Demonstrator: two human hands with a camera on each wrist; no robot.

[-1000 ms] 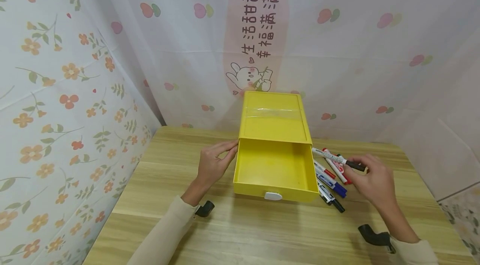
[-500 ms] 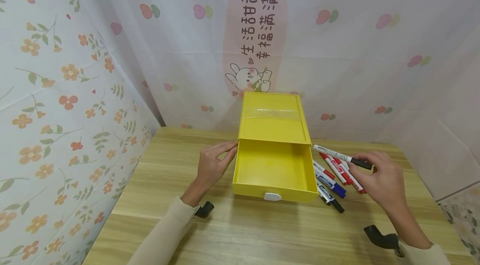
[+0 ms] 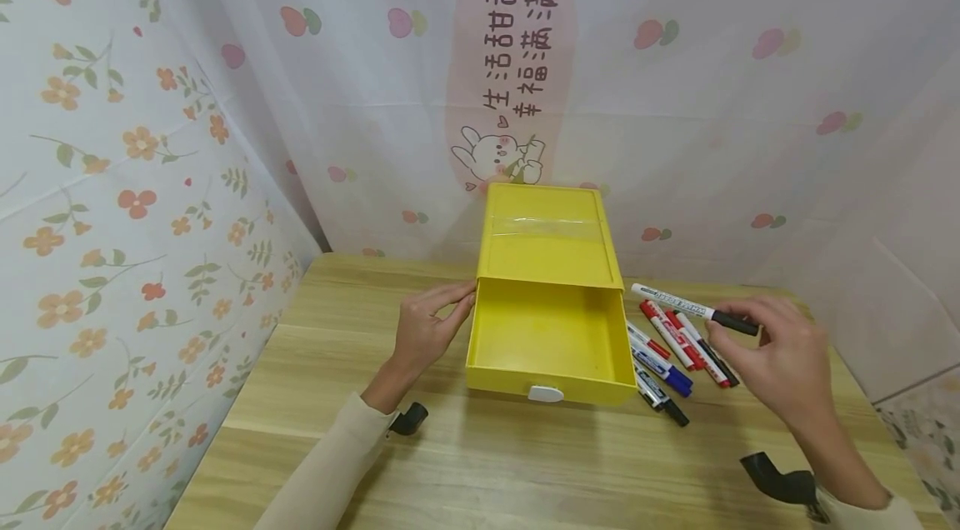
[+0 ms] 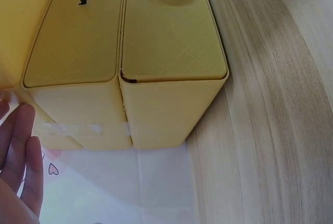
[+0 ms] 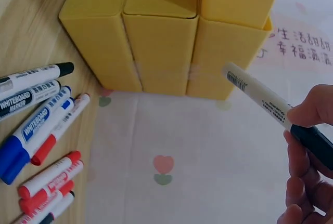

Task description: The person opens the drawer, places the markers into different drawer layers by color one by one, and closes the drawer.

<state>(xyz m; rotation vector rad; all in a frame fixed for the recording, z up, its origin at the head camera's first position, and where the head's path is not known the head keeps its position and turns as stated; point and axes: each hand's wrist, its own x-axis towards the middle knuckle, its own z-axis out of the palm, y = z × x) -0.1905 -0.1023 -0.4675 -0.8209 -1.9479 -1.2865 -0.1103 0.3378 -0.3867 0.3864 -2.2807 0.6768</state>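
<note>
A yellow drawer box (image 3: 551, 255) stands on the table, its top drawer (image 3: 502, 381) pulled out, with bare floor inside and a white knob (image 3: 546, 393) in front. My left hand (image 3: 431, 334) rests against the left side of the box; the left wrist view shows its fingers (image 4: 22, 135) nearly straight along the yellow wall. Right of the box, my right hand (image 3: 783, 355) pinches a black-capped whiteboard marker (image 5: 260, 96) between thumb and fingers near the cap, above the table. Its white end points left toward the box.
Several markers lie right of the box: red ones (image 3: 667, 334), blue ones (image 3: 663, 365) and black ones (image 3: 660, 401). Lower drawers (image 4: 171, 37) sit under the top one, bound with clear tape (image 3: 547, 226). A printed curtain (image 3: 712, 138) hangs behind the wooden table (image 3: 525, 463).
My right hand has drawn back to the right with the black-capped marker, uncovering more red and black markers beneath. The left hand and the drawer have stayed put.
</note>
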